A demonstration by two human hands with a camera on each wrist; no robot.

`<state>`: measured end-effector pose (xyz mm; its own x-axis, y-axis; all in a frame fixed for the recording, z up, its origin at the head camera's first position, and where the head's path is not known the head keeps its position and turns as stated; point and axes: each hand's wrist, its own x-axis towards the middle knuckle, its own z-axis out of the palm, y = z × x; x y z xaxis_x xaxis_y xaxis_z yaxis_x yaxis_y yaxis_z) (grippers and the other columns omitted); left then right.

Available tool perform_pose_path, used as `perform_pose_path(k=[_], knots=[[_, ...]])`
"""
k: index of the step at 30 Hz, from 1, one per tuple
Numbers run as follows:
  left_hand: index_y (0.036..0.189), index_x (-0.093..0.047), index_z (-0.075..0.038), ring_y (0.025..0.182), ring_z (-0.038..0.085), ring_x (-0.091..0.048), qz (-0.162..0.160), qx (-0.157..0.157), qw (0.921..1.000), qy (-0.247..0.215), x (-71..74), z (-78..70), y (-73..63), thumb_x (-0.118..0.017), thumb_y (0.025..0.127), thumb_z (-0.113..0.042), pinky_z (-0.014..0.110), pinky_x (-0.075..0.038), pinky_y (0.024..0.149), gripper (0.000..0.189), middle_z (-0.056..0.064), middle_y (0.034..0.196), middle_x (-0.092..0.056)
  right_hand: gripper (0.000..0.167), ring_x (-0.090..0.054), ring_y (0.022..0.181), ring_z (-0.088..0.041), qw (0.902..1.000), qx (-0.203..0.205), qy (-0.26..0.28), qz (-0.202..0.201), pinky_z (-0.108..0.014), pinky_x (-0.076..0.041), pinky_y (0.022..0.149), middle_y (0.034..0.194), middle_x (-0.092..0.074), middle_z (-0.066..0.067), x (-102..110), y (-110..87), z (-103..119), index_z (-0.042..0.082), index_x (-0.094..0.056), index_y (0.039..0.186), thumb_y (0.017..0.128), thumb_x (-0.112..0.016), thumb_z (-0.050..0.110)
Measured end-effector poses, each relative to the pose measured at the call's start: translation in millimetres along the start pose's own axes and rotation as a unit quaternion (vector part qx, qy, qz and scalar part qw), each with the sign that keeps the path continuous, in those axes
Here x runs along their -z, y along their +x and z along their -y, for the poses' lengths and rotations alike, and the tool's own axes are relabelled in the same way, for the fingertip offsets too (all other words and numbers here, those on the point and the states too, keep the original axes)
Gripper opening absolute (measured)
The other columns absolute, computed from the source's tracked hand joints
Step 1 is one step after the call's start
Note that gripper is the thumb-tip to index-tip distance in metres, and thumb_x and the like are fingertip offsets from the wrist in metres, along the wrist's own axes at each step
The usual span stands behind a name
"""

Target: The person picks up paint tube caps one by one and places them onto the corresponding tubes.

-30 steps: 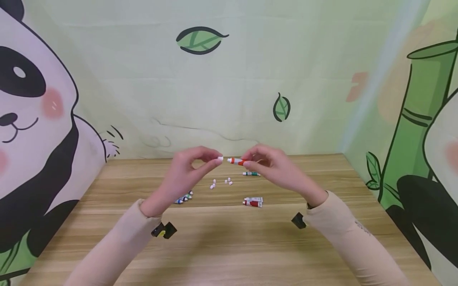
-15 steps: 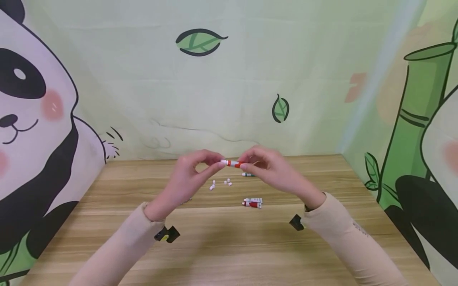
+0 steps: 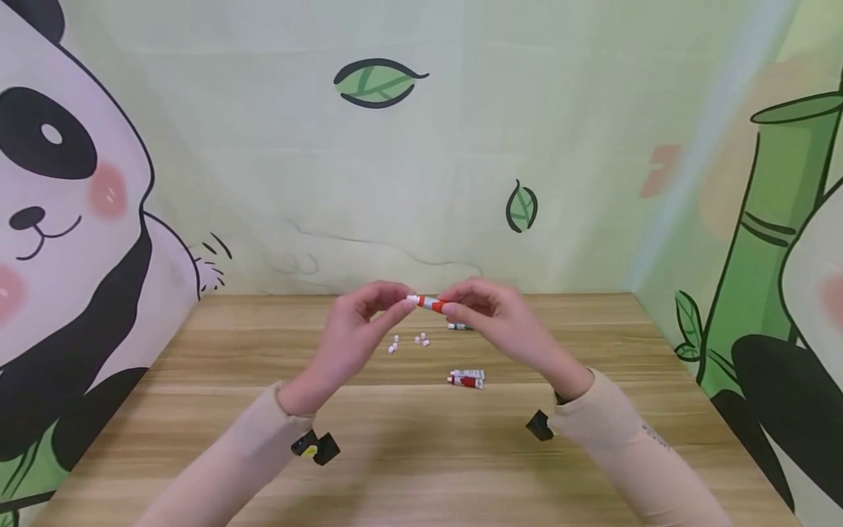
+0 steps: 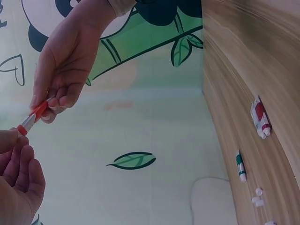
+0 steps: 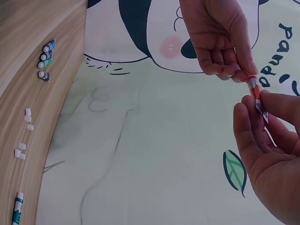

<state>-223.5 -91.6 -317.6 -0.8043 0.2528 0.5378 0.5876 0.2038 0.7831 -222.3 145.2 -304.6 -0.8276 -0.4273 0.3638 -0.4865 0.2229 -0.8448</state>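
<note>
An orange-and-silver paint tube [image 3: 431, 303] is held up above the table between both hands. My right hand [image 3: 490, 313] pinches its body near the crimped end with thumb and fingers. At the other end, my left hand [image 3: 358, 326] pinches the small white cap [image 3: 412, 299] at the tube's neck. In the left wrist view, the tube [image 4: 31, 120] slants between the two hands, its capped end hidden by the left fingertips. From the right wrist view, the flat silver tail [image 5: 261, 111] pokes out among the right fingers.
Several loose white caps [image 3: 395, 344] lie mid-table. A green tube [image 3: 459, 326] rests behind the right hand; a red tube [image 3: 466, 381] and a whitish tube [image 3: 469, 374] lie nearer. Several blue, green and dark tubes [image 5: 45, 57] lie on the left. A printed cloth backs the table [image 3: 408, 454].
A second ago the cap and tube were apart; the hands have come together, so the cap now meets the tube's neck. Both hands keep their pinch.
</note>
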Motion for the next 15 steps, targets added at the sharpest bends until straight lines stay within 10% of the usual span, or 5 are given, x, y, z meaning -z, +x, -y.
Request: perform_pose_path(k=[15], knots=[[0.108, -0.072, -0.008, 0.088, 0.012, -0.066, -0.001, -0.101, 0.9931, 0.06, -4.2, 6.0, -1.5, -0.072, 0.094, -0.013, 0.031, -0.054, 0.081, 0.014, -0.003, 0.096, -0.072, 0.023, -0.069, 0.092, -0.029, 0.9961, -0.063, 0.061, -0.012, -0.043, -0.055, 0.09, 0.103, -0.074, -0.008, 2.2, -0.6, -7.0, 0.01, -0.073, 0.113, 0.097, -0.07, 0.027]])
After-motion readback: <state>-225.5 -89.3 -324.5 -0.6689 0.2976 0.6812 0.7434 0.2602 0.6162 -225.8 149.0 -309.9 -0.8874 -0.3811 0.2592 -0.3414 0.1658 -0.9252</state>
